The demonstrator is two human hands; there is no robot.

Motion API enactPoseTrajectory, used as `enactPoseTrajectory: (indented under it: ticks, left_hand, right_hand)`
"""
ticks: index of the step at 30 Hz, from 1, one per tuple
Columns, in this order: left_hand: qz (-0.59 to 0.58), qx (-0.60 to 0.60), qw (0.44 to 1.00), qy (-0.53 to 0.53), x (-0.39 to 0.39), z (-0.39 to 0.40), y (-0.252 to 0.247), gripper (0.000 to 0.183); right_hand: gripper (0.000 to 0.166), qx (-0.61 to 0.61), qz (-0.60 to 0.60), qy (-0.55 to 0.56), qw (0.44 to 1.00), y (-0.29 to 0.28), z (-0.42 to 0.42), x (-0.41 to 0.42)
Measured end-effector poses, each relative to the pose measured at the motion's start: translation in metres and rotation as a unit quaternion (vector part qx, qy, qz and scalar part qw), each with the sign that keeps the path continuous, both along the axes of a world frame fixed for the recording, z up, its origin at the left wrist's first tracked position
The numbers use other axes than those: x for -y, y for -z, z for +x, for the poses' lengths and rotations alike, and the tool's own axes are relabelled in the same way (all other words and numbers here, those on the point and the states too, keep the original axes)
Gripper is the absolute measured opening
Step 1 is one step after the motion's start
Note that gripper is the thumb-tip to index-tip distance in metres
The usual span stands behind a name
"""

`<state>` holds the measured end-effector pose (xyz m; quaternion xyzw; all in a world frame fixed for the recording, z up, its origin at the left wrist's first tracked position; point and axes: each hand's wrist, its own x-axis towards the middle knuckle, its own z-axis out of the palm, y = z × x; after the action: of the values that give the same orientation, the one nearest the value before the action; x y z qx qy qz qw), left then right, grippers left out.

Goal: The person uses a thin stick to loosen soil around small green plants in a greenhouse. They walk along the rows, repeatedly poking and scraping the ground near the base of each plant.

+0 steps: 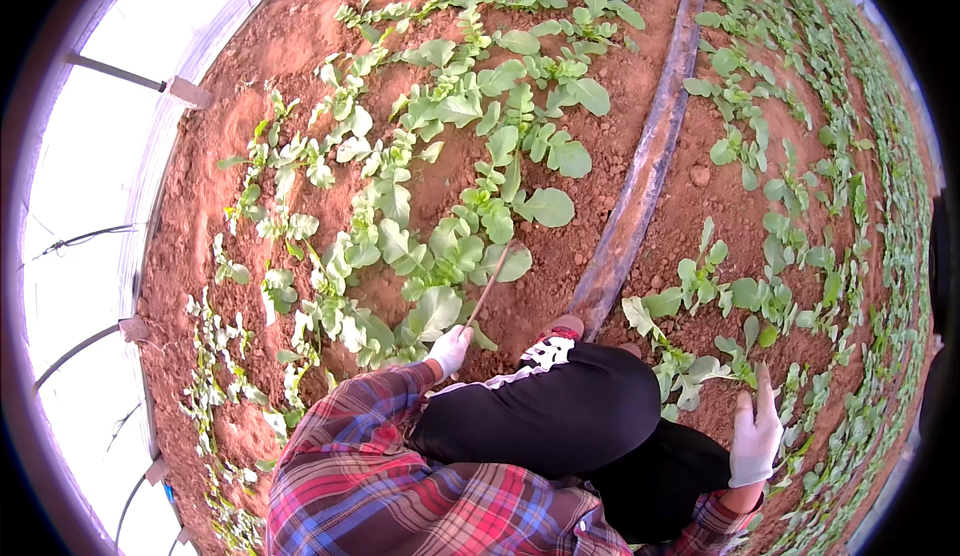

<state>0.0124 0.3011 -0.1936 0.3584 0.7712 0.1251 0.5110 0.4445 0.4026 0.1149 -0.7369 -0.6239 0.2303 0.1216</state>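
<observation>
My left hand [450,351], in a pale glove, is closed around a thin brown stick [491,283] that slants up over the leaves of a leafy green plant [437,312]. My right hand [755,436], gloved too with its fingertips bare and dirty, is at the lower right. Its thumb and forefinger are a little apart, right beside small leafy seedlings [739,361]. I see nothing held in it. The far end of the stick rests over or just above a broad leaf [517,262].
A flat, soil-dusted irrigation hose [637,188] runs between planted rows on red soil [600,256]. My shoe [559,335] stands beside its near end. More rows of plants [862,203] fill the right side. Translucent sheeting [82,143] with hoops and blocks [187,93] borders the left.
</observation>
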Motion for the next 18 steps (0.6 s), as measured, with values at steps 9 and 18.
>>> enactPoseTrajectory:
  ticks: [9,18]
  left_hand:
    - [-0.025,-0.026,0.996,0.082,0.039,-0.017,-0.022,0.036]
    - [-0.035,0.147,0.982,-0.116,-0.059,0.007,-0.036,0.034]
  right_hand:
    - [0.044,-0.016,-0.026,0.036,0.999,-0.002,0.0,0.004]
    - [0.044,-0.025,-0.029,0.048,0.998,0.001,-0.002,0.002]
